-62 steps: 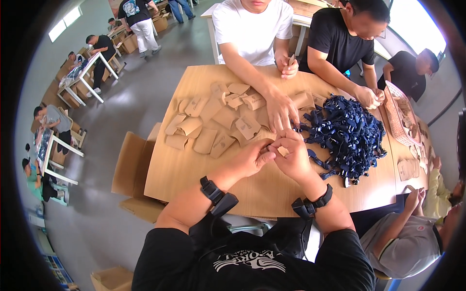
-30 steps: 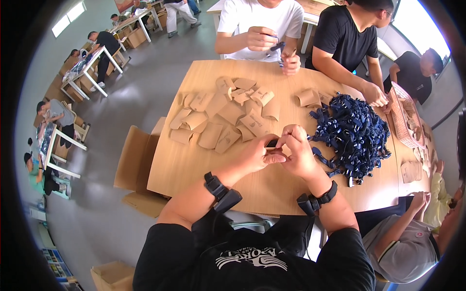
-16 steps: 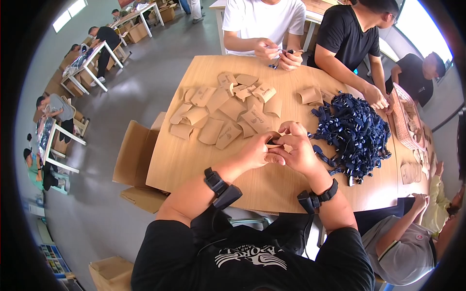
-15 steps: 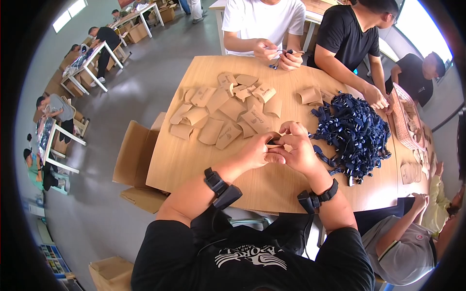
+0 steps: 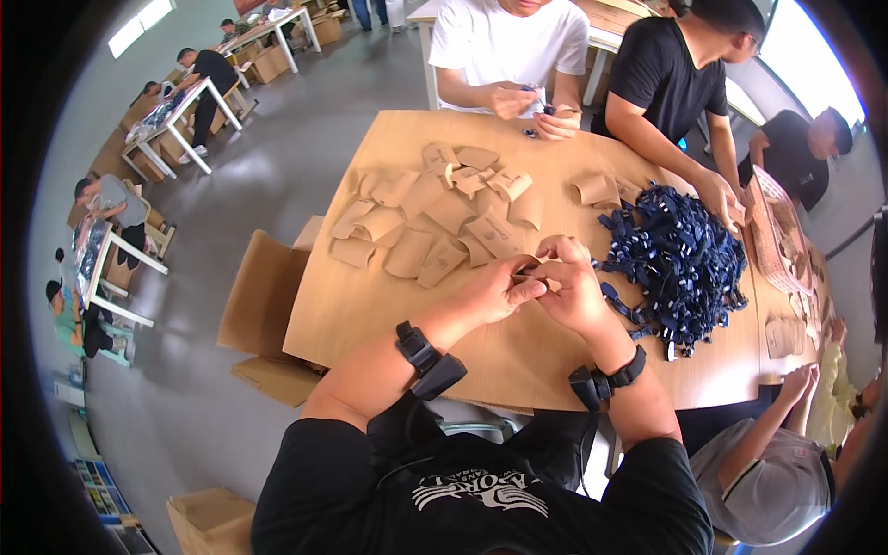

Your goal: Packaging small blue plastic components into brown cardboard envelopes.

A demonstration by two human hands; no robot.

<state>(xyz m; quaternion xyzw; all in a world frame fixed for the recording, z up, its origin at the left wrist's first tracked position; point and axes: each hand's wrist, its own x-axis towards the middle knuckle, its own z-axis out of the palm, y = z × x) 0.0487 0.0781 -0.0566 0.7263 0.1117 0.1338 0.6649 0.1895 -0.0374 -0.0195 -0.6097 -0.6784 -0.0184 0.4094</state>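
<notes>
Above the near part of the table, my left hand [image 5: 500,290] and my right hand [image 5: 571,285] meet, both closed on a small brown card pillow box [image 5: 528,270]. My fingers hide most of it, and only a dark sliver at its opening shows between them. Left of and beyond my hands lies a loose spread of brown card pillow boxes [image 5: 452,211]. To the right of my right hand is a heap of small dark blue strap-like pieces with pale ends [image 5: 680,268]. What exactly these pieces are is too small to tell.
The wooden table [image 5: 361,319] has an open cardboard box [image 5: 264,291] at its left edge. A pink basket [image 5: 772,231] with brown boxes stands at the right. Across the table, a person in white [image 5: 509,51] handles a small dark piece; a person in black [image 5: 661,88] reaches toward the heap.
My fingers have closed further over the pillow box, so less of its brown card and dark opening shows. The person in black's hand has shifted slightly near the basket.
</notes>
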